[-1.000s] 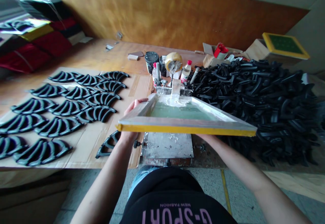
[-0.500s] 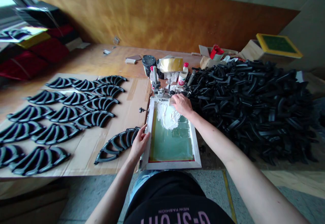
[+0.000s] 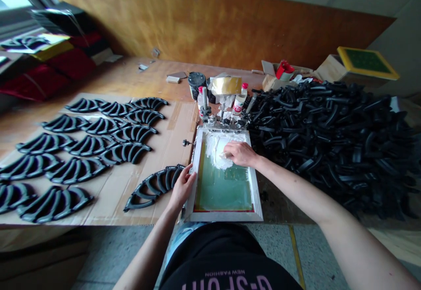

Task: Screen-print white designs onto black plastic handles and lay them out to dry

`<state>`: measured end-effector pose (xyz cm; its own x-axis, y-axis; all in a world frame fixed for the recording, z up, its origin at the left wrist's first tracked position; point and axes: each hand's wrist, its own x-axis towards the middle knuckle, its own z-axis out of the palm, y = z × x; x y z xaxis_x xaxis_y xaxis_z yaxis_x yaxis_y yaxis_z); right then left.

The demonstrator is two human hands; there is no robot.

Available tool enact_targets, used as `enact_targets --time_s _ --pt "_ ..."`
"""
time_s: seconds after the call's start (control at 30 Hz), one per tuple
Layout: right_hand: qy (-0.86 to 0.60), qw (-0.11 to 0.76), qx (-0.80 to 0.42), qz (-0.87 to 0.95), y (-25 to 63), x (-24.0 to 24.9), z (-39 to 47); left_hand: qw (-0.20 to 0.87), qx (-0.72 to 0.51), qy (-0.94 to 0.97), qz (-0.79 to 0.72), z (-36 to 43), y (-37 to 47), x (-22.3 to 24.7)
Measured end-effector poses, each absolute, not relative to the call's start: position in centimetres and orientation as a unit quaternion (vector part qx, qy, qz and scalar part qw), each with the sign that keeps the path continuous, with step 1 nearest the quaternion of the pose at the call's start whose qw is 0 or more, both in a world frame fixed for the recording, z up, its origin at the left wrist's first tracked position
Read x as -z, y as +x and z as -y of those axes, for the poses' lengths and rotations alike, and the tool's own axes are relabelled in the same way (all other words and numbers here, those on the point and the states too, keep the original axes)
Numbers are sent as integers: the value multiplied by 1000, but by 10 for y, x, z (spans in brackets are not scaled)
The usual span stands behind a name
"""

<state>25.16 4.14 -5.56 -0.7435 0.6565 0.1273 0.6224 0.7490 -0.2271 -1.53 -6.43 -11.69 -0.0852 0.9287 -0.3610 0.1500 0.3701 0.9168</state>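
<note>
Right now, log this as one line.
left hand: at pale rectangular frame, left side | right hand: at white paste on green mesh | black ribbed parts: on brown cardboard

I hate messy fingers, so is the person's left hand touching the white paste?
Apart. The head view shows the frame's left rail and green mesh between the left hand and the white paste.

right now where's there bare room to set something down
Bare: cardboard between the part rows and the screen, beyond the lone part; table behind the rows, before the white block. Crowded: right of the screen, by the black pile; behind the screen, by bottles and tape.
</note>
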Motion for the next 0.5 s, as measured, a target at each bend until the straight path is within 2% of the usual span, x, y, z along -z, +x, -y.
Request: enact_targets --time_s 0.1,0.23,0.37,0.5 --pt "-344 131 -47 929 251 69 -32 529 -366 423 -638 64 -17 119" --pt "-331 147 -77 929 254 70 -32 533 -362 415 -642 65 -16 110" --pt "-459 177 -75 868 244 45 -73 550 -367 401 -634 65 -15 78" --pt "-568 171 -48 804 254 17 -109 503 -415 423 -629 59 -18 38"
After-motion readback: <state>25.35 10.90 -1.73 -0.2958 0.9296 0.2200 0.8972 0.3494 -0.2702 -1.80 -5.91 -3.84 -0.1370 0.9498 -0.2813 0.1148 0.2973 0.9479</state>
